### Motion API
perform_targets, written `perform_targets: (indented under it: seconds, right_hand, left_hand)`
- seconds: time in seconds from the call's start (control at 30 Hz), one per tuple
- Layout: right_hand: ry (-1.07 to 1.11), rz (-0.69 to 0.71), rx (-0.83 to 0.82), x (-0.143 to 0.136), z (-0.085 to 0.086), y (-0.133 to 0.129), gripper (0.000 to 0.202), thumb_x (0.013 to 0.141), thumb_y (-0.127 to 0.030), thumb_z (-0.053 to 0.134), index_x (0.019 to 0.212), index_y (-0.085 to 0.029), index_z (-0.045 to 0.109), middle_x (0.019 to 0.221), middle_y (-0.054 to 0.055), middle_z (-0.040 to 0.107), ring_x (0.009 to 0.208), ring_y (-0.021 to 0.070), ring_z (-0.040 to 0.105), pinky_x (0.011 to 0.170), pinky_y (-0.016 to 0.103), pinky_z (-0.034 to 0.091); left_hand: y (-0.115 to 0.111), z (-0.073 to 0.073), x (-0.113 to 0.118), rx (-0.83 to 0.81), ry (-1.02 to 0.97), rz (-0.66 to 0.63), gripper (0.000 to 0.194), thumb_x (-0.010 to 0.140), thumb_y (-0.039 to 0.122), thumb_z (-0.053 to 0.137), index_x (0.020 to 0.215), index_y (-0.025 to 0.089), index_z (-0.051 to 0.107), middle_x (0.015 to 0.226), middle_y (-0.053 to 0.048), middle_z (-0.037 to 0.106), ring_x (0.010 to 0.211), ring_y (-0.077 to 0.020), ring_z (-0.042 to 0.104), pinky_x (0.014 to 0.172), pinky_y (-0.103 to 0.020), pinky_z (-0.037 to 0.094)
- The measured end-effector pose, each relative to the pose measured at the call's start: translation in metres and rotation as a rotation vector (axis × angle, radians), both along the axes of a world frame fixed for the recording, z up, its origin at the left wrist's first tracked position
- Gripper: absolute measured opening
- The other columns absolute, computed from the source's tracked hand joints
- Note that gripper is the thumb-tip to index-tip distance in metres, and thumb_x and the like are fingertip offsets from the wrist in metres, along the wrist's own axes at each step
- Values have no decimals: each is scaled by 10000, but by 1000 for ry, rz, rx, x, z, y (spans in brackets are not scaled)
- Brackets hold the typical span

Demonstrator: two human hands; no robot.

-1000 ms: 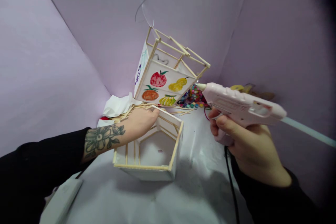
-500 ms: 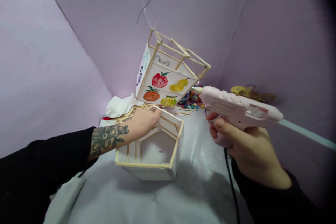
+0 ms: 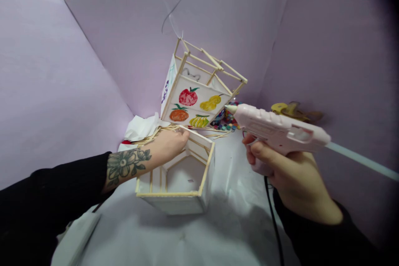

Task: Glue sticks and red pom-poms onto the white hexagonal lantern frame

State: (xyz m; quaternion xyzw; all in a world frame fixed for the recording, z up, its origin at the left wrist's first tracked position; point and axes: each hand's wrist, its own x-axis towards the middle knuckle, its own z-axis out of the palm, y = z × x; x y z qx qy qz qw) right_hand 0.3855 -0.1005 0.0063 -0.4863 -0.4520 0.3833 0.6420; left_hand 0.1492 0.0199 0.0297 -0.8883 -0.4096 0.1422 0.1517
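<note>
My right hand (image 3: pixel 280 170) is wrapped round the grip of a pale pink hot glue gun (image 3: pixel 277 126), its nozzle pointing left. A long glue stick (image 3: pixel 361 158) juts from the gun's back end. My left hand (image 3: pixel 171 143) is closed on the far rim of a white five-sided lantern frame (image 3: pixel 171 201), edged with thin wooden sticks and open at the top. Its fingertips are partly hidden behind the rim. Behind it leans a second stick lantern (image 3: pixel 193 99), tilted, with painted fruit on its panel and a wire loop (image 3: pixel 174 6) on top.
Loose wooden sticks (image 3: pixel 218 133) and crumpled white paper (image 3: pixel 141 126) lie behind the frame. Colourful beads or buttons (image 3: pixel 229 124) and a yellow tape roll (image 3: pixel 279 108) are at the back right. A black cord (image 3: pixel 272 220) hangs from the gun. Lilac boards (image 3: pixel 102 29) wall the table.
Almost everything holds its place. The view has shifted slightly, and the glue gun appears a little further left. Both hands keep their grips.
</note>
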Motion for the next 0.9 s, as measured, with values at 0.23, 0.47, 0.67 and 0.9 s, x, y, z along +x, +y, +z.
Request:
perform_targets:
  seconds: [0.23,0.47,0.67,0.9]
  right_hand:
    - [15,7,-24,-2,0,0,311,734,-524,819,874,-265,719,696,21,625,581,179,529,468,292,432]
    - [50,-1,-44,-1,-2,1,375,682,-555,856,858,-247,737,696,26,642,576,165,533,457,273,422]
    - [64,-16,-51,-1,-6,1,427,639,-596,867,848,-242,751,693,29,648,569,155,535,441,252,427]
    - [47,-13,-40,-1,-5,2,407,648,-589,866,843,-248,759,663,20,636,556,147,539,441,241,429]
  left_hand:
    - [2,-2,-1,17,66,-36,267,922,37,410,1086,84,615,888,-171,738,820,-296,746,671,-359,563]
    - [6,-6,-3,26,111,-81,260,926,35,451,1126,81,610,808,-147,723,775,-278,746,640,-333,553]
    - [10,-12,-6,74,121,-161,198,924,38,467,1020,99,629,806,-125,706,769,-273,734,620,-338,551]
    - [11,-10,-6,51,92,-124,222,928,34,444,985,86,652,913,-158,720,864,-293,732,692,-377,573]
